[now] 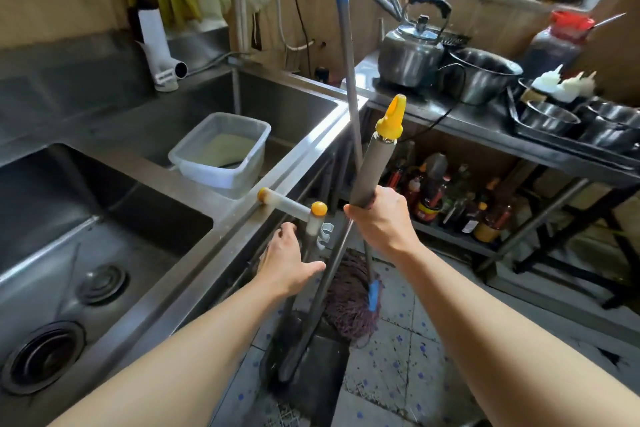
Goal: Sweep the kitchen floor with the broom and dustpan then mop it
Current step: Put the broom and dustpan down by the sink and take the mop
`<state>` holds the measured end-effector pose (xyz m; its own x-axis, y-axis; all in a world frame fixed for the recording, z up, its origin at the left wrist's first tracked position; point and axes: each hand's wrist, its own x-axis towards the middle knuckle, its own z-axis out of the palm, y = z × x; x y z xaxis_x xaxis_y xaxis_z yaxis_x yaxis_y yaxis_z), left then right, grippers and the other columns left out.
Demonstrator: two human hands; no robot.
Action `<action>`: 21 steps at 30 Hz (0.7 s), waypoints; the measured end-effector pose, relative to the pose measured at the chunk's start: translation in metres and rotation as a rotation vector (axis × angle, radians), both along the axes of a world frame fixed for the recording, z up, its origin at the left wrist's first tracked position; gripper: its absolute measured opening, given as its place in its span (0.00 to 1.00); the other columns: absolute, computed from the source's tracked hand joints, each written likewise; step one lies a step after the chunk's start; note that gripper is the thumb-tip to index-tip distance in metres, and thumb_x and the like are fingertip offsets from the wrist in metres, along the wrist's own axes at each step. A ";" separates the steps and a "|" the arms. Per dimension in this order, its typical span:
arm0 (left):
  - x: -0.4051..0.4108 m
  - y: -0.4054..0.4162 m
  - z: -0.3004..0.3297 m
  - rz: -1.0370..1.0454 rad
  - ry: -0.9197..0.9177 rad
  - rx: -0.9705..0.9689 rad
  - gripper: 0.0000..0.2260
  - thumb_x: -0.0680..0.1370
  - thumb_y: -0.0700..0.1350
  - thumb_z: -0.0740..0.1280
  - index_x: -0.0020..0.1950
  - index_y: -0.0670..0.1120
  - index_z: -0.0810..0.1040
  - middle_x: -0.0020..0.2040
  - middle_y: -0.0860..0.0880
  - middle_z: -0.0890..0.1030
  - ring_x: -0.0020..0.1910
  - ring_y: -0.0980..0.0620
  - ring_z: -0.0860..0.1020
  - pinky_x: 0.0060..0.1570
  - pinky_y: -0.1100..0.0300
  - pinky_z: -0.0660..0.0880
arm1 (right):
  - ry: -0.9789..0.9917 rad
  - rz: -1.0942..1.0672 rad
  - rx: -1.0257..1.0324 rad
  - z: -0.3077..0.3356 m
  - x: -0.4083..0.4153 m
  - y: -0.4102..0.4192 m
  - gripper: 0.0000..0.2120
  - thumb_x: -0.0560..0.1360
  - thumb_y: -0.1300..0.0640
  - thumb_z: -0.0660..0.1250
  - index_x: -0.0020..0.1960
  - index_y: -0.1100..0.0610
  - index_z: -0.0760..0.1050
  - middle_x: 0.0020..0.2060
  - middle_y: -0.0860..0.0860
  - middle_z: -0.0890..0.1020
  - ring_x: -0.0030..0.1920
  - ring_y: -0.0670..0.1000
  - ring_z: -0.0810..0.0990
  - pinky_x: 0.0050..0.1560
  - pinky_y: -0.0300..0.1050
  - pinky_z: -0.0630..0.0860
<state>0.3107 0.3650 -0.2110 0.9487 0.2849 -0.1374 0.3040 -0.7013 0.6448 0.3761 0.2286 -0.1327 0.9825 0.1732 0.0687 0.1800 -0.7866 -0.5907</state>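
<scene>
My right hand point(379, 218) grips the grey handle of the broom point(372, 163), which has a yellow cap at its tip. The broom's shaft slants down to the dark dustpan point(311, 367) on the floor. My left hand point(287, 262) reaches with spread fingers toward the dustpan's upright handle point(311, 218), whose white T-grip has orange ends, and holds nothing. A mop point(349, 45) with a metal and blue pole leans against the counter corner. Its dark red string head point(353, 302) rests on the tiled floor behind the dustpan.
A steel double sink point(104, 191) fills the left, with a plastic tub point(221, 149) in its far basin. On the right a steel table point(485, 128) carries a kettle point(414, 45), bowls and bottles. Sauce bottles point(450, 201) stand on its lower shelf.
</scene>
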 end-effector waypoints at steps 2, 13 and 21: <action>0.006 -0.001 -0.008 0.019 -0.045 -0.062 0.37 0.70 0.54 0.73 0.71 0.43 0.59 0.71 0.45 0.67 0.69 0.46 0.67 0.65 0.54 0.66 | -0.013 0.010 0.048 -0.002 0.000 0.000 0.05 0.72 0.57 0.69 0.39 0.57 0.76 0.38 0.52 0.79 0.40 0.52 0.77 0.31 0.38 0.69; 0.024 -0.016 -0.044 0.082 -0.313 -0.174 0.37 0.61 0.67 0.71 0.60 0.45 0.70 0.53 0.46 0.77 0.57 0.45 0.76 0.54 0.53 0.74 | -0.108 -0.015 0.100 -0.029 0.002 0.012 0.04 0.71 0.54 0.71 0.44 0.54 0.79 0.43 0.52 0.82 0.43 0.50 0.79 0.36 0.37 0.69; 0.041 -0.032 -0.060 0.252 -0.450 -0.086 0.30 0.66 0.63 0.71 0.57 0.45 0.68 0.55 0.45 0.75 0.57 0.44 0.74 0.53 0.52 0.72 | -0.174 0.001 0.164 -0.034 0.010 0.014 0.09 0.72 0.53 0.72 0.49 0.57 0.81 0.45 0.52 0.83 0.46 0.50 0.80 0.40 0.37 0.72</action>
